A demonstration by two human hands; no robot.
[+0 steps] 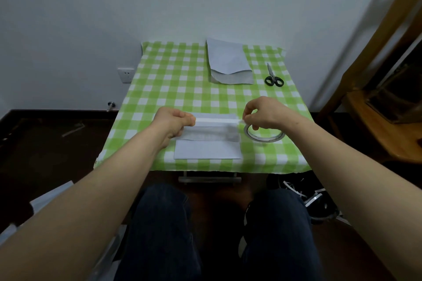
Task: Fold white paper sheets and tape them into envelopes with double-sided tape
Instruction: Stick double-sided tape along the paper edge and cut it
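A folded white paper sheet lies near the front edge of the table, its upper flap raised. A strip of double-sided tape stretches across the top of that flap. My left hand pinches the strip's left end. My right hand pinches the right end, just above the tape roll, which sits on the table beside the sheet's right edge with my fingers reaching into its ring.
A stack of white paper lies at the back of the green checked tablecloth. Black-handled scissors lie to its right. A wooden chair stands at the right. Paper scraps lie on the dark floor.
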